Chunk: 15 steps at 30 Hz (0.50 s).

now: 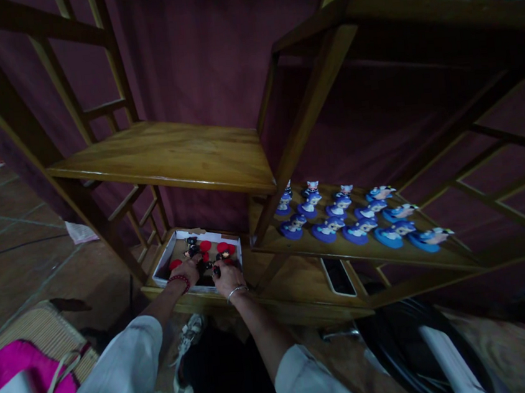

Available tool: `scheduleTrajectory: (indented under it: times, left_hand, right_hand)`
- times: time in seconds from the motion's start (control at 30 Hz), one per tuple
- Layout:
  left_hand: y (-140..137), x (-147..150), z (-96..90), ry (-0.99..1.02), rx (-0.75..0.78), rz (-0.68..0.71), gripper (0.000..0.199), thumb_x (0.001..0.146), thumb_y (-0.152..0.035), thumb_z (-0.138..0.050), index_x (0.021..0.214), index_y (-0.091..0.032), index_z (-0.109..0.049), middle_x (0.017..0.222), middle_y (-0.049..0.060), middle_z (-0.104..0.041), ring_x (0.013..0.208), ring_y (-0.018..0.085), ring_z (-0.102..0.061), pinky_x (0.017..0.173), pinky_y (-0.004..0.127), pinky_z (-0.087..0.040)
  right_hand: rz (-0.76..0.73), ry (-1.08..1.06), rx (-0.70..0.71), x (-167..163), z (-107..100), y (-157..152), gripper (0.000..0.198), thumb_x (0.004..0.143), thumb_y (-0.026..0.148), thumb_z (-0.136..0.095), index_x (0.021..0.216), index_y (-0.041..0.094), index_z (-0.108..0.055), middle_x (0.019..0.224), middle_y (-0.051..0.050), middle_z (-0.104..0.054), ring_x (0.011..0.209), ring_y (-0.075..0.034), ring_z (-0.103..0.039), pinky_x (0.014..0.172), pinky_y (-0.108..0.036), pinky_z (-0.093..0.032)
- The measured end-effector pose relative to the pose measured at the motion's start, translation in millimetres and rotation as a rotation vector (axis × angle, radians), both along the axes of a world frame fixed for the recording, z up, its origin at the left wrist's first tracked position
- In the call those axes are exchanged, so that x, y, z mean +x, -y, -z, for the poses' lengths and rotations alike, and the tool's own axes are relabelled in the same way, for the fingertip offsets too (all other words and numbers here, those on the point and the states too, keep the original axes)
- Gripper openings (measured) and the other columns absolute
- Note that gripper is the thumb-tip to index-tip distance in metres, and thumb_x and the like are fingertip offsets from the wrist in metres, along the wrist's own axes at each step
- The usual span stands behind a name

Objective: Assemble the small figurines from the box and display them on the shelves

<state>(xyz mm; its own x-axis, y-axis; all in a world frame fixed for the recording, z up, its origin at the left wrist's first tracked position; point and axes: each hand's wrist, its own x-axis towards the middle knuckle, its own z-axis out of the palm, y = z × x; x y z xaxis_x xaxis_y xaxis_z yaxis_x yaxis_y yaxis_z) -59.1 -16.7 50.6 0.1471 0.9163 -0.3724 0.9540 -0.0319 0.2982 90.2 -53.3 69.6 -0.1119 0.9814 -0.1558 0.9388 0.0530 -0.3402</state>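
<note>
A shallow white box (161,269) holds several small figurines in black and red, some on round red bases. Both of my hands reach into it. My left hand (186,271), with a red bead bracelet at the wrist, has its fingers curled in at a dark thing in the box's middle; the fingertips are hard to make out. Close by on the right, my right hand (228,279), wearing a silver bangle, is closed on a small black figurine (216,271) near the front edge. Fingers hide part of the box's contents.
The box stands on the low board of a wooden shelf unit (164,157). Rows of blue and purple figurines (326,228) stand on a shelf to the right. A phone (339,276) lies below them. A wooden post (300,111) rises between. A black round seat (401,357) is at lower right.
</note>
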Motion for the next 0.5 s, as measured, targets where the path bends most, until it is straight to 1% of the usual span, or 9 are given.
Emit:
scheduleTrajectory:
  times: [0.1, 0.2, 0.3, 0.37, 0.43, 0.5]
  left_hand:
    - [-0.7, -1.1, 3.1, -0.016, 0.025, -0.045, 0.043, 0.079, -0.019, -0.034, 0.122, -0.020, -0.038, 0.109, 0.015, -0.056, 0.098, 0.027, -0.055, 0.077, 0.039, -0.043]
    - [-3.3, -2.5, 8.1, -0.038, 0.031, -0.085, 0.040, 0.080, -0.017, -0.031, 0.118, -0.016, -0.041, 0.102, 0.018, -0.059, 0.096, 0.027, -0.056, 0.075, 0.040, -0.043]
    - [-6.2, -3.3, 12.8, -0.059, 0.022, -0.112, 0.037, 0.079, -0.017, -0.031, 0.113, -0.014, -0.044, 0.099, 0.018, -0.060, 0.094, 0.027, -0.058, 0.075, 0.040, -0.044]
    - [-7.4, -3.3, 14.9, -0.067, 0.018, -0.121, 0.036, 0.078, -0.017, -0.033, 0.112, -0.014, -0.045, 0.099, 0.018, -0.060, 0.093, 0.027, -0.058, 0.076, 0.039, -0.044]
    - [-7.7, -3.0, 16.1, -0.076, 0.012, -0.127, 0.035, 0.078, -0.018, -0.033, 0.110, -0.012, -0.047, 0.100, 0.018, -0.060, 0.094, 0.027, -0.057, 0.076, 0.038, -0.044]
    - [-7.7, -2.5, 16.9, -0.083, 0.001, -0.126, 0.035, 0.078, -0.019, -0.033, 0.108, -0.009, -0.048, 0.099, 0.020, -0.060, 0.094, 0.028, -0.057, 0.076, 0.039, -0.044]
  right_hand:
    - [0.003, -0.005, 0.011, 0.0, 0.7, -0.5, 0.031, 0.076, 0.023, -0.046, 0.106, 0.023, -0.050, 0.093, -0.006, -0.065, 0.085, -0.019, -0.060, 0.070, -0.026, -0.041]
    - [0.009, -0.035, 0.017, 0.6, 3.3, -1.4, 0.031, 0.077, 0.023, -0.044, 0.108, 0.021, -0.049, 0.092, -0.007, -0.065, 0.085, -0.018, -0.060, 0.071, -0.026, -0.041]
    - [0.027, -0.054, 0.010, 1.4, 5.6, -2.5, 0.033, 0.079, 0.022, -0.042, 0.112, 0.020, -0.046, 0.092, -0.007, -0.065, 0.085, -0.019, -0.060, 0.071, -0.026, -0.041]
    - [0.031, -0.060, 0.014, 2.0, 5.8, -2.7, 0.038, 0.079, 0.021, -0.042, 0.117, 0.020, -0.042, 0.092, -0.007, -0.065, 0.085, -0.019, -0.060, 0.071, -0.026, -0.041]
    - [0.019, -0.064, 0.021, 2.6, 5.0, -2.3, 0.043, 0.078, 0.019, -0.042, 0.121, 0.022, -0.038, 0.093, -0.006, -0.065, 0.084, -0.018, -0.060, 0.071, -0.026, -0.041]
    - [-0.003, -0.069, 0.028, 3.2, 3.7, -1.5, 0.045, 0.078, 0.017, -0.042, 0.122, 0.025, -0.038, 0.094, -0.004, -0.065, 0.085, -0.018, -0.060, 0.073, -0.025, -0.041]
